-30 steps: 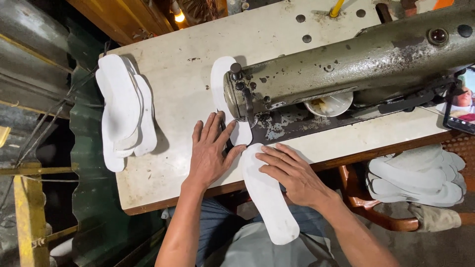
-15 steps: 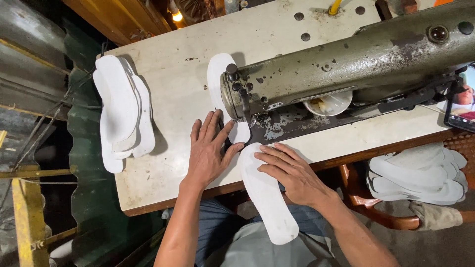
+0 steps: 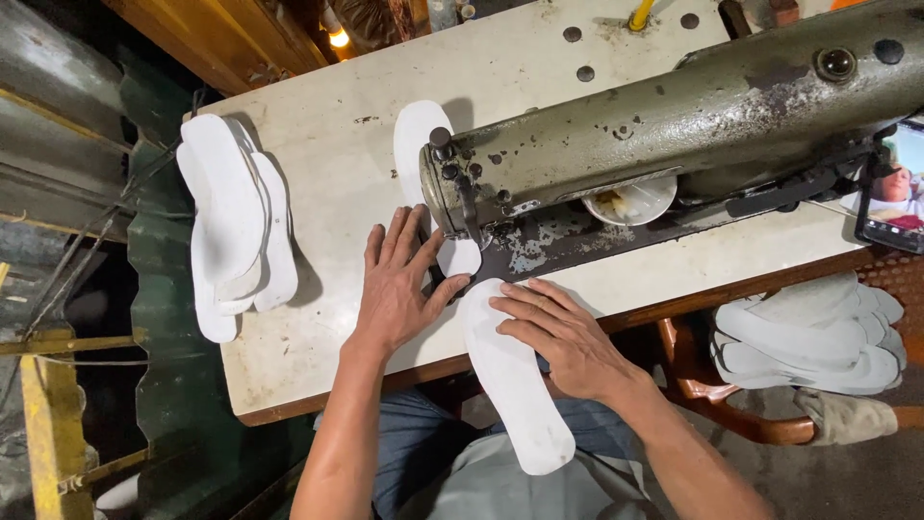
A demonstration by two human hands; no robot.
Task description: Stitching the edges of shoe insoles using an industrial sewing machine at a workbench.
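A white shoe insole [image 3: 510, 380] lies across the near table edge, its heel hanging over my lap. My right hand [image 3: 558, 332] presses flat on its front part. My left hand [image 3: 397, 284] lies flat on the table just left of it, fingers spread, thumb against the insole near the needle. A second white insole [image 3: 419, 144] runs under the head of the old grey-green sewing machine [image 3: 674, 116] and sticks out behind it. Its near end [image 3: 460, 256] shows beside the needle area.
A stack of white insoles [image 3: 231, 221] sits at the table's left end. More insoles [image 3: 808, 337] are piled on a wooden chair at the right. A white bowl [image 3: 630, 202] sits under the machine arm. A phone [image 3: 890, 197] stands at the right edge of the cream tabletop [image 3: 327, 318].
The insole behind the machine head has slid a little farther away from me. Both hands stay flat in about the same place.
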